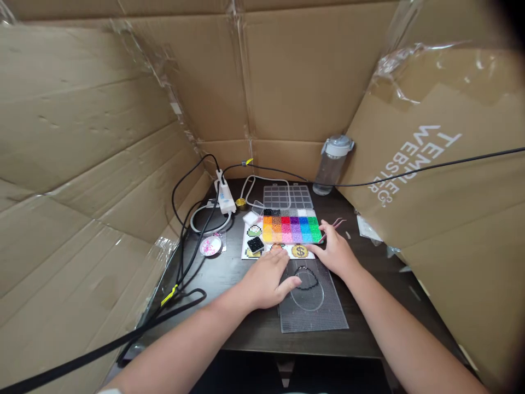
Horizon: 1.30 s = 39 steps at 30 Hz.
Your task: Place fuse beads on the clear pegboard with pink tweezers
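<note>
My left hand (266,278) lies with its fingers stretched over the front edge of a printed pattern sheet (245,246), thumb out over a see-through pegboard (328,314). On that board is a partial outline of dark beads (315,282), beside a faint circle. My right hand (334,250) is closed around pink tweezers (338,222) at the right edge of the bead box (292,227), which has many colours in its compartments. A small tray of black beads (255,244) rests on the sheet. A coin picture (299,251) shows between my hands.
A white dish with pink beads (210,246) stands at the left. Behind are the box's lid (287,196), a power strip (225,194), a small gold cup (240,203) and a water bottle (330,164). Black cables (184,273) run along the left; cardboard walls (303,71) surround the table.
</note>
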Tool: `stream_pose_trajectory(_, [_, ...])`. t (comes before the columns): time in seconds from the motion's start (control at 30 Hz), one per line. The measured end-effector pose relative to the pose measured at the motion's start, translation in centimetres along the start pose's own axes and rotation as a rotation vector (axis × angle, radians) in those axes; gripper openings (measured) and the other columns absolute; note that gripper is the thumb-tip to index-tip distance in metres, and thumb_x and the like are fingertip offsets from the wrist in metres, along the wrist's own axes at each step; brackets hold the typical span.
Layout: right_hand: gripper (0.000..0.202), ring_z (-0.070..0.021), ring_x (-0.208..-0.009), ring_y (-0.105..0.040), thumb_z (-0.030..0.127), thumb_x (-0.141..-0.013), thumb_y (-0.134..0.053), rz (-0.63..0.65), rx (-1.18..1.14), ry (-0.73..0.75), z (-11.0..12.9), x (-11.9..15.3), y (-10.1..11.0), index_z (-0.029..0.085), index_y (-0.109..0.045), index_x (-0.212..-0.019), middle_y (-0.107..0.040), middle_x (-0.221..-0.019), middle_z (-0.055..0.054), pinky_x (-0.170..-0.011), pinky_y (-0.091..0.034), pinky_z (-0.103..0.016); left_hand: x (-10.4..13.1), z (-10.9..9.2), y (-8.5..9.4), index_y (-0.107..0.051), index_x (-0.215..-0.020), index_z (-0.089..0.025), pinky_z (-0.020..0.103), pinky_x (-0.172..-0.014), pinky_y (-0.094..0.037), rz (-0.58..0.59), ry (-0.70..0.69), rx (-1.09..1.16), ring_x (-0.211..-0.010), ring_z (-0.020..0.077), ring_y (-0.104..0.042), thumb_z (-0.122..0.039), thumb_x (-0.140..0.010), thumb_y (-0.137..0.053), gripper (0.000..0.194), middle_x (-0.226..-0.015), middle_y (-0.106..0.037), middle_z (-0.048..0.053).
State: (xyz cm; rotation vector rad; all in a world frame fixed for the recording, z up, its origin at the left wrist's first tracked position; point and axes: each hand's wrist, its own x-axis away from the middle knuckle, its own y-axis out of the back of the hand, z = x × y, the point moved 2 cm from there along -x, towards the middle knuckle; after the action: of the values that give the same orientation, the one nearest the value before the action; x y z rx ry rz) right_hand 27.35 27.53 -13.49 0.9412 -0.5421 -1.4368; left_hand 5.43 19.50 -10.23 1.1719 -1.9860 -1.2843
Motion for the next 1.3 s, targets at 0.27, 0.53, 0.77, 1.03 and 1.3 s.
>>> stream_pose_trajectory(0.27, [0.047,-0.0333,-0.098,-0.069,0.04,-0.081,-0.067,-0.012,0.051,-0.062,0.1,0.0,-0.3,0.016,-0.052,-0.119,-0.07,-0.111,-0.018,-0.078,-0.053,-0.04,0.7,-0.8,0.0,-0.049,-0.136,-0.015,0.054,-0.111,-0.039,0.019,0.017,0.004,-0.133,0.027,-0.051,-0.059,-0.093,-0.042,0.062,-0.14,-0.055,0.017])
stream_pose_trajectory(0.53, [0.055,-0.0384,-0.116,-0.062,0.043,-0.083,-0.065,-0.06,0.063,-0.065,1.6,1.6,1.5,0.012,-0.047,-0.125,-0.059,-0.132,-0.025,-0.094,-0.05,-0.05,1.9,-1.3,-0.5,-0.044,-0.141,-0.015,0.055,-0.116,-0.033,0.051,0.056,0.045,-0.142,0.0299,-0.041,-0.059,-0.094,-0.037,0.066,-0.148,-0.048,0.017])
stream_pose_trajectory(0.77, [0.056,-0.0318,-0.128,-0.058,0.045,-0.082,-0.07,-0.09,-0.095,0.215,5.3,13.6,3.4,0.018,-0.045,-0.125,-0.048,-0.148,-0.023,-0.1,-0.054,-0.047,3.4,-2.1,-1.3,-0.041,-0.144,-0.012,0.057,-0.117,-0.032,0.049,0.061,0.068,-0.145,0.0327,-0.036,-0.059,-0.094,-0.035,0.069,-0.151,-0.044,0.02])
stream_pose_trajectory(1.03, [0.052,-0.0328,-0.133,-0.054,0.043,-0.08,-0.074,-0.003,0.063,0.543,3.0,20.4,2.4,0.014,-0.047,-0.115,-0.054,-0.139,-0.029,-0.109,-0.044,-0.061,4.0,-2.6,-2.1,-0.037,-0.146,-0.009,0.058,-0.117,-0.03,0.046,0.061,0.081,-0.146,0.0343,-0.034,-0.058,-0.095,-0.033,0.071,-0.152,-0.042,0.021])
stream_pose_trajectory(1.3, [0.022,-0.0278,-0.128,-0.059,0.005,-0.084,-0.062,-0.116,0.119,0.684,0.5,22.2,1.5,0.02,-0.06,-0.1,-0.067,-0.129,-0.013,-0.11,-0.046,-0.056,4.4,-2.6,-2.0,-0.042,-0.143,-0.013,0.057,-0.114,-0.034,0.014,0.047,0.083,-0.142,0.0326,-0.041,-0.055,-0.096,-0.032,0.064,-0.147,-0.05,0.019])
